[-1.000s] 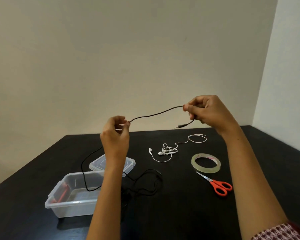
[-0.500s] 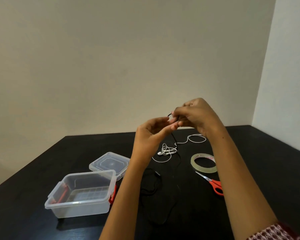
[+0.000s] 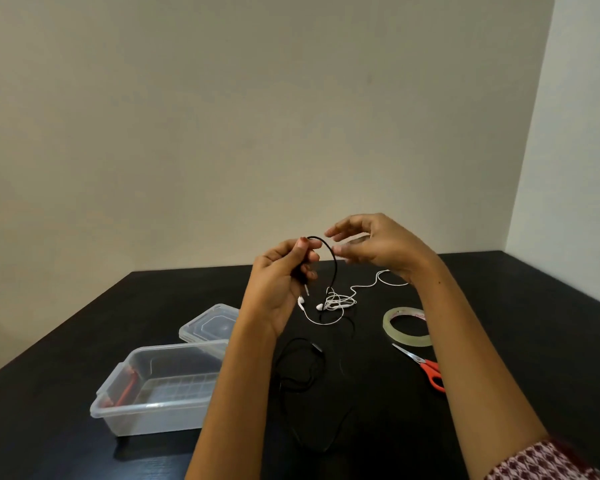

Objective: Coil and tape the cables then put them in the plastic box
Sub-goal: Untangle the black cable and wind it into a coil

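Observation:
My left hand (image 3: 280, 276) is raised above the table and pinches a thin black cable (image 3: 329, 257), which arches over in a loop, its metal plug hanging below my fingers. The rest of the black cable trails down and lies in loose curls on the black table (image 3: 534, 341). My right hand (image 3: 378, 245) hovers just right of the loop, fingers spread and relaxed, holding nothing. A tangled white earphone cable (image 3: 336, 301) lies on the table behind my hands. The clear plastic box (image 3: 155, 408) stands open at the front left.
The box's clear lid (image 3: 208, 323) lies behind the box. A roll of clear tape (image 3: 406, 327) lies to the right, with orange-handled scissors (image 3: 430, 370) in front of it. Walls close off the table at the back and right.
A second ago both hands held the black cable stretched between them. They came together, my left hand took the folded loop, and my right hand has let go and opened.

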